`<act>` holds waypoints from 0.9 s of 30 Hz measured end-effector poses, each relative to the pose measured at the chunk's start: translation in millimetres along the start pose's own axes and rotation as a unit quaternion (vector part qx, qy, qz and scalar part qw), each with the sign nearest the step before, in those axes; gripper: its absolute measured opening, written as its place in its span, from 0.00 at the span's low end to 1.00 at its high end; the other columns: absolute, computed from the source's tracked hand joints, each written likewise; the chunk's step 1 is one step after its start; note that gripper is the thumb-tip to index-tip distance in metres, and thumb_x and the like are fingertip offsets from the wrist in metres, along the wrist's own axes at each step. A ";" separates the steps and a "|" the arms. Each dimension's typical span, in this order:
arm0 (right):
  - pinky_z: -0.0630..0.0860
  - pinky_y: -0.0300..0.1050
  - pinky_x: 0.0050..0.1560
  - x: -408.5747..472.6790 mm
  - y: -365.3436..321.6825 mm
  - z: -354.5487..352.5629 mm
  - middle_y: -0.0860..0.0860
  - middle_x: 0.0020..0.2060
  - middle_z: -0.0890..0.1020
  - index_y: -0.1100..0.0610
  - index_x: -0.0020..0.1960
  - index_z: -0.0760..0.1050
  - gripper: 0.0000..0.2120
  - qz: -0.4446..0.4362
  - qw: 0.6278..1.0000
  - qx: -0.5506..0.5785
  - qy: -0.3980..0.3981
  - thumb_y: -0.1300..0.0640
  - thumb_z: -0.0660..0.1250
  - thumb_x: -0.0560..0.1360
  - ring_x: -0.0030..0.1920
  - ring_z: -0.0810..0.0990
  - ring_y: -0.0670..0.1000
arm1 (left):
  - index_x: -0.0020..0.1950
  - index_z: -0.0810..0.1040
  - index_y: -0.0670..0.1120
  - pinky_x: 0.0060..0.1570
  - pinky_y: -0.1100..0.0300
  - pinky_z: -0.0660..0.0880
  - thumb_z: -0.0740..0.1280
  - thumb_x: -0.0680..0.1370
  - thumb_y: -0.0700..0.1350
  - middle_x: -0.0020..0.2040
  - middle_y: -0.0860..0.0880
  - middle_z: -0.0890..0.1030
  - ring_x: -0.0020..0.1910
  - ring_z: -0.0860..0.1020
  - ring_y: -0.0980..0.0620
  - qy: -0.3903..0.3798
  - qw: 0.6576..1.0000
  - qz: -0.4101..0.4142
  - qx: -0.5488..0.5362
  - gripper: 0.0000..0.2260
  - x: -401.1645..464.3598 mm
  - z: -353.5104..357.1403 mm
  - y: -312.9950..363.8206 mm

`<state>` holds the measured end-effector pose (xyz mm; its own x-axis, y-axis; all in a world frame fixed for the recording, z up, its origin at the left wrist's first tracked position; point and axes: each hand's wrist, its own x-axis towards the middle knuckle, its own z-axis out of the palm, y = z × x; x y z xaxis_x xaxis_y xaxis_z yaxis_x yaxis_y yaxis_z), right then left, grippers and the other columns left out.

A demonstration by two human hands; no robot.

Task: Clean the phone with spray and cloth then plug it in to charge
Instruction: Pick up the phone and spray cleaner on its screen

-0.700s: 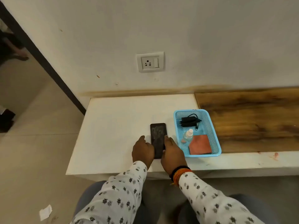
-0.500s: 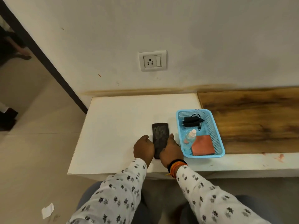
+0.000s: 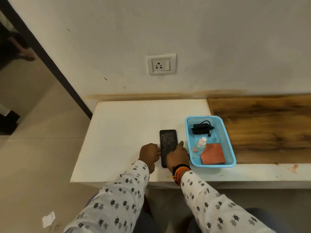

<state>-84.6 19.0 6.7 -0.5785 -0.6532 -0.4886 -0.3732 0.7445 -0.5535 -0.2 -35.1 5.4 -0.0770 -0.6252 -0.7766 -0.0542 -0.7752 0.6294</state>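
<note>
Both hands sit at the near end of the phone (image 3: 168, 145), one on each long side. Left hand (image 3: 149, 154): fingers curled under, knuckles up, fingertips touching the phone's left edge; whether they grip or just rest against it, cannot tell. Right hand (image 3: 178, 156): lies over the phone's near right corner, one finger (image 3: 181, 143) stretched forward along the right edge, the other fingers hidden under the hand, so spread or pinching cannot be told. Phone lies flat, screen up, smudged grey in the middle, on the white table (image 3: 121, 132), long axis pointing away from the fingers toward the wall.

Just right of the right hand's fingers: blue basket (image 3: 187, 132), apart from the phone. Inside it, nearest the fingers, a small clear spray bottle (image 3: 199, 146) lying tilted, its white cap pointing away. Touching the bottle's right side, an orange-red cloth (image 3: 212, 153), folded flat. Beyond those, at the basket's far end, a black charger (image 3: 201, 128) with coiled cable.

Right wrist: black and orange bangles (image 3: 180, 170). Both sleeves white with dark print.

Well beyond the fingers, up on the wall: white socket plate (image 3: 161, 64) with a switch. Right of the basket: brown wooden surface (image 3: 260, 128). Far below left on the floor: scrap of paper (image 3: 48, 219).
</note>
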 end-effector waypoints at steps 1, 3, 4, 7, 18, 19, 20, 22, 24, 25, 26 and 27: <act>0.66 0.56 0.70 1.2 -0.8 -0.3 0.59 0.72 0.65 0.58 0.79 0.46 0.34 0.007 1.000 0.012 0.002 0.55 0.59 0.78 0.71 0.66 0.60 | 0.45 0.78 0.41 0.39 0.60 0.74 0.59 0.81 0.37 0.53 0.40 0.81 0.52 0.80 0.44 -0.007 1.000 -0.004 -0.007 0.10 1.6 -0.5 0.2; 0.65 0.57 0.70 3.3 -1.9 0.1 0.59 0.73 0.65 0.58 0.79 0.46 0.32 0.018 0.999 0.027 0.006 0.55 0.57 0.79 0.71 0.65 0.60 | 0.44 0.77 0.43 0.39 0.60 0.73 0.58 0.81 0.37 0.45 0.44 0.80 0.42 0.78 0.48 -0.013 1.000 -0.009 -0.009 0.10 -0.1 -3.4 2.6; 0.64 0.57 0.71 3.9 -2.3 0.2 0.59 0.73 0.64 0.58 0.79 0.46 0.31 0.023 0.999 0.034 0.007 0.55 0.56 0.80 0.72 0.65 0.60 | 0.44 0.77 0.43 0.37 0.60 0.72 0.57 0.81 0.37 0.42 0.45 0.80 0.39 0.77 0.50 -0.010 1.000 -0.012 0.001 0.10 0.4 -3.8 4.5; 0.63 0.58 0.71 4.5 -2.8 0.8 0.58 0.74 0.64 0.57 0.79 0.46 0.30 0.031 0.998 0.055 0.011 0.54 0.54 0.81 0.72 0.64 0.60 | 0.43 0.77 0.43 0.35 0.61 0.71 0.57 0.81 0.37 0.40 0.45 0.79 0.35 0.73 0.51 -0.021 1.000 -0.014 0.016 0.11 2.1 -7.2 6.4; 0.58 0.60 0.74 4.0 6.0 3.3 0.57 0.76 0.61 0.56 0.79 0.46 0.29 0.020 0.993 0.114 0.010 0.46 0.49 0.83 0.75 0.60 0.59 | 0.38 0.86 0.47 0.27 0.59 0.79 0.58 0.82 0.41 0.38 0.44 0.86 0.32 0.84 0.48 -0.111 0.993 0.011 -0.030 0.19 -1.5 0.6 -3.3; 0.58 0.60 0.74 3.7 7.0 3.7 0.57 0.76 0.61 0.55 0.79 0.46 0.29 0.018 0.993 0.120 0.007 0.45 0.48 0.83 0.75 0.61 0.59 | 0.45 0.83 0.47 0.27 0.58 0.79 0.58 0.82 0.41 0.44 0.42 0.85 0.37 0.84 0.46 -0.107 0.993 0.014 -0.038 0.15 -2.8 2.4 -4.1; 0.58 0.60 0.74 3.2 8.0 4.0 0.57 0.76 0.62 0.55 0.79 0.46 0.29 0.015 0.992 0.125 0.004 0.45 0.48 0.83 0.75 0.61 0.59 | 0.51 0.79 0.47 0.28 0.57 0.79 0.57 0.82 0.40 0.49 0.41 0.83 0.41 0.82 0.45 -0.104 0.994 0.016 -0.043 0.11 -4.6 3.7 -5.1; 0.57 0.59 0.74 2.1 10.0 3.1 0.56 0.76 0.62 0.54 0.79 0.47 0.28 0.010 0.991 0.131 -0.004 0.46 0.47 0.83 0.75 0.61 0.58 | 0.55 0.76 0.48 0.28 0.56 0.79 0.55 0.83 0.39 0.53 0.40 0.80 0.44 0.81 0.44 -0.107 0.992 0.015 -0.058 0.10 -5.2 4.5 -9.0; 0.56 0.58 0.75 1.7 12.6 1.4 0.55 0.76 0.61 0.54 0.79 0.47 0.27 0.004 0.990 0.142 -0.015 0.46 0.47 0.83 0.75 0.61 0.57 | 0.56 0.75 0.48 0.29 0.55 0.80 0.54 0.83 0.40 0.56 0.40 0.80 0.46 0.80 0.44 -0.112 0.991 0.018 -0.067 0.10 -3.7 3.6 -13.7; 0.55 0.58 0.75 1.7 14.1 0.7 0.55 0.77 0.61 0.54 0.79 0.48 0.27 0.001 0.989 0.149 -0.021 0.46 0.47 0.83 0.75 0.60 0.57 | 0.57 0.75 0.48 0.30 0.55 0.80 0.54 0.84 0.41 0.57 0.40 0.80 0.48 0.80 0.44 -0.113 0.991 0.022 -0.071 0.11 -2.6 2.6 -16.2; 0.55 0.57 0.76 1.3 15.4 0.0 0.54 0.77 0.61 0.54 0.79 0.49 0.27 -0.003 0.987 0.157 -0.026 0.47 0.48 0.83 0.76 0.60 0.56 | 0.58 0.74 0.49 0.31 0.54 0.81 0.54 0.84 0.41 0.57 0.40 0.80 0.49 0.81 0.43 -0.113 0.990 0.025 -0.075 0.11 -1.5 1.6 -18.0; 0.55 0.56 0.76 0.1 16.6 -0.5 0.54 0.77 0.61 0.54 0.79 0.50 0.26 -0.008 0.985 0.170 -0.028 0.48 0.48 0.83 0.75 0.60 0.56 | 0.59 0.75 0.49 0.33 0.53 0.81 0.54 0.84 0.41 0.57 0.41 0.80 0.49 0.81 0.43 -0.113 0.990 0.029 -0.080 0.11 -0.5 0.0 -19.7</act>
<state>-91.2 31.4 -2.2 -0.5293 -0.6785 -0.5093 -0.1123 0.6511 -0.7506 0.9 -19.5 -6.7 -0.2969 -0.6464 -0.7028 0.1143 -0.7548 0.6459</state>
